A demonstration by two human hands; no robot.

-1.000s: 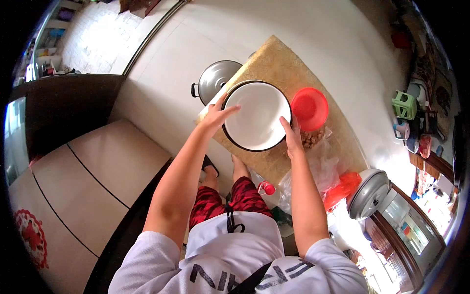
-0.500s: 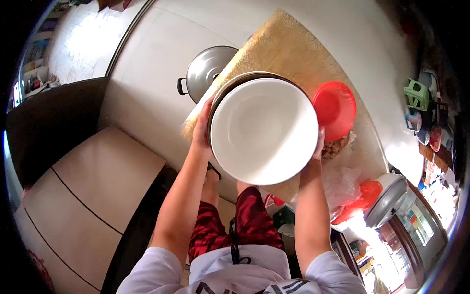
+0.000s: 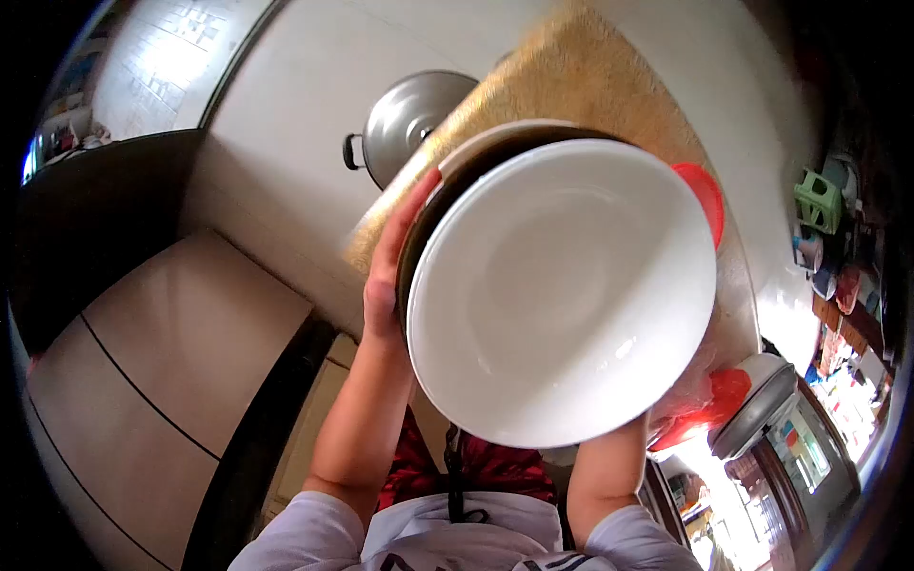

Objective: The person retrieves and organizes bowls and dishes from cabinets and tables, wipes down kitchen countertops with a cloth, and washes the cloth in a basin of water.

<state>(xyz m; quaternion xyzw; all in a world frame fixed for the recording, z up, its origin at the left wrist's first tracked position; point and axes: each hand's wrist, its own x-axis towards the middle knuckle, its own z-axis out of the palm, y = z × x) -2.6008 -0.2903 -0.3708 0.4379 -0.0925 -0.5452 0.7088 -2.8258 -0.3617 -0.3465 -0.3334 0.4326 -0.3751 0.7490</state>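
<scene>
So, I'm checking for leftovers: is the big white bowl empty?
Empty: the white bowl shows its bare inside, with only shading and glints.

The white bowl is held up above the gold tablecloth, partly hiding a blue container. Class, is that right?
Not quite: the container is red, not blue, as the head view shows. The white bowl, held up above the gold tablecloth, does partly hide it.

Right hand hidden behind white bowl (image 3: 562, 295)
</scene>
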